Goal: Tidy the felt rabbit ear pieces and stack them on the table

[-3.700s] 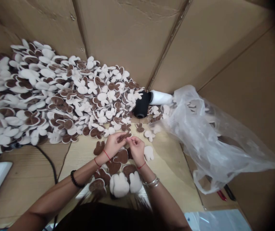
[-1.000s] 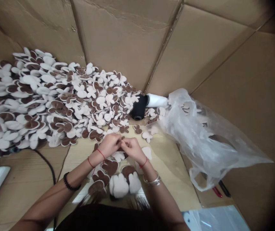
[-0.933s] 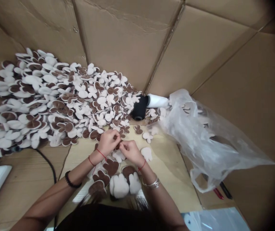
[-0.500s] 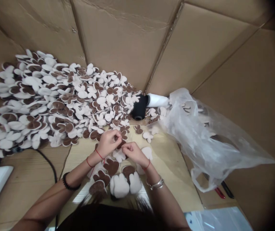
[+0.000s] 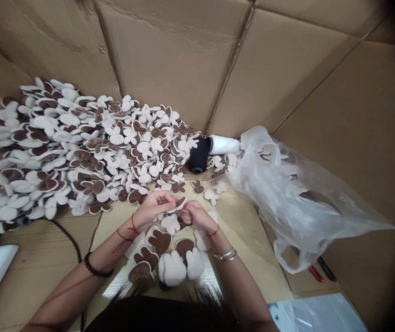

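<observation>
My left hand [image 5: 158,206] pinches a small bunny-shaped fabric piece [image 5: 181,203], brown on one face with a white edge. Close beside it is my right hand [image 5: 196,216], its fingers closed; what they hold, if anything, is too small or hidden to name. Below the hands lie several larger paw-like or bunny-shaped pieces, among them a brown one [image 5: 159,240] and a plump white one [image 5: 174,268]. A white piece [image 5: 170,223] lies partly beneath my hands.
A large heap of bunny-shaped pieces [image 5: 80,147] fills the back left. Behind the hands are a black cone [image 5: 198,156] and a white cone of thread [image 5: 224,145]. A clear plastic bag [image 5: 287,203] stands right, by red- and black-handled tools [image 5: 316,274]. Cardboard walls [image 5: 176,60] enclose the table.
The small brown-and-white piece now shows in my left hand, tilted between the two hands. My right hand has shifted slightly right, and its fingers are curled more.
</observation>
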`<state>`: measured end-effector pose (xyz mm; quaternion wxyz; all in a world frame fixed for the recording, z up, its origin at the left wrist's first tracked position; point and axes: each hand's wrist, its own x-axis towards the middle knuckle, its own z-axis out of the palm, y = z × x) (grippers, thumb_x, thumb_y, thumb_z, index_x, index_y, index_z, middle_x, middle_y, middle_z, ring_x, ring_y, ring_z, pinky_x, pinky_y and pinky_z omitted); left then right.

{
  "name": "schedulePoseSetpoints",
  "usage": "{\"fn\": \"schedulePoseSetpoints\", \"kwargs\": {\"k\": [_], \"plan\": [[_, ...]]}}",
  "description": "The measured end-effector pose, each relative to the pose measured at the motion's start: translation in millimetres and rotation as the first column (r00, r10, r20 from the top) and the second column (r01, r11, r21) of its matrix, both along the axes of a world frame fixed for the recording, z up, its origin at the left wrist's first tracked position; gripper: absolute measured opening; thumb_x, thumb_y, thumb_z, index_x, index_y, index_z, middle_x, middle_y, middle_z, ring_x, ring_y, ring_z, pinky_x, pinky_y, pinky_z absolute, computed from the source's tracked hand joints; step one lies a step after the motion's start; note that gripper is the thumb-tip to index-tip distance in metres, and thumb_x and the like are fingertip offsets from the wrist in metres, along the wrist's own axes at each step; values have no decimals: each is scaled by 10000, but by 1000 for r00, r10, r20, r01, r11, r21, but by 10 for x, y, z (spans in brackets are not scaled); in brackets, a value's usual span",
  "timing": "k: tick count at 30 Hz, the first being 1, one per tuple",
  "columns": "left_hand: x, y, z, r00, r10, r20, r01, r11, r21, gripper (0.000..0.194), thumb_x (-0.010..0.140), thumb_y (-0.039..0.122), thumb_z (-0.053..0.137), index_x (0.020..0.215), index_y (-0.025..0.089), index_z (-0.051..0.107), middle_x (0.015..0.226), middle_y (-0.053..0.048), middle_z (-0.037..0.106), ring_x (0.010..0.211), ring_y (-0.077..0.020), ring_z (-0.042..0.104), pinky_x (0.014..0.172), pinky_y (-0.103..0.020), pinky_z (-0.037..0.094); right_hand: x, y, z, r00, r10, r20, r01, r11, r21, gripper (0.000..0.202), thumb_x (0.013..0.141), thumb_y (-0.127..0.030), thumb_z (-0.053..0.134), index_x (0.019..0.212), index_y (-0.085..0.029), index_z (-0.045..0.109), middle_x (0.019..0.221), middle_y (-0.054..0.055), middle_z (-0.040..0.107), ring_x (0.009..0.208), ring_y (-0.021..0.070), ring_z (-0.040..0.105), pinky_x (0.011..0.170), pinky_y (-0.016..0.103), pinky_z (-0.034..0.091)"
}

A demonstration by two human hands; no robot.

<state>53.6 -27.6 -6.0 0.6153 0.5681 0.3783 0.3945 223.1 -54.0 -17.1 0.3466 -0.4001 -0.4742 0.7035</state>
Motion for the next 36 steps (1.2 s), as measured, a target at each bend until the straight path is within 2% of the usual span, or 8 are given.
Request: {"fn": "schedulePoseSetpoints", "kwargs": {"k": [5,11,15,22,26,29,32,36], "plan": [[16,-73,37,911,-325,-252,357,929,93,58,668,179,642,642,133,618,748,-55,686,630,-133,606,582,-220,439,-35,66,39,976,-209,-66,209,978,-4,397,758,-393,502,525,-231,224,483,-91,164,428,64,145,419,226,147],[120,-77,-13,786,32,-617,268,882,388,100,639,100,566,552,149,576,550,-6,591,525,-120,510,530,-225,319,-216,-117,100,761,-545,351,201,713,672,376,864,-324,449,542,-219,288,525,-29,338,540,123,355,569,282,332],[131,-46,-123,821,134,-555,103,921,375,164,665,148,563,510,153,511,467,24,500,471,-99,429,479,-214,272,-276,-209,133,756,-589,286,111,546,830,281,898,-270,394,623,-212,403,635,30,451,730,188,460,751,354,393],[234,-89,-172,971,238,13,-235,964,-127,210,579,283,708,588,140,554,555,13,576,522,-94,512,514,-200,399,-417,-256,40,785,-615,80,496,699,515,411,933,-404,360,574,-209,325,527,-38,344,500,103,334,507,252,316],[183,-100,72,946,250,206,-141,889,-435,210,534,239,743,593,125,576,580,-2,606,539,-96,560,549,-206,462,-310,-213,-59,683,-720,118,405,508,760,379,929,-318,393,571,-197,361,522,-45,351,493,94,340,516,251,289],[-7,-59,369,923,266,279,-154,918,-366,191,557,221,735,610,133,575,610,-9,624,595,-125,603,640,-258,513,-148,-106,-102,583,-805,109,411,409,815,425,921,-322,409,536,-209,267,493,-62,259,466,89,264,500,263,245],[-142,-56,571,904,380,197,-384,923,-21,182,605,208,743,669,142,585,755,-21,652,710,-132,616,677,-250,510,-78,2,-60,648,-755,101,510,529,679,461,909,-412,428,545,-219,221,508,-64,217,476,91,231,482,261,223],[-50,-123,492,975,220,7,-217,953,214,176,647,174,712,783,147,605,873,-32,612,874,-158,590,761,-270,514,-170,-14,45,909,-415,-30,398,848,351,421,892,-539,382,625,-215,353,547,-57,265,484,95,238,454,243,229]]}}
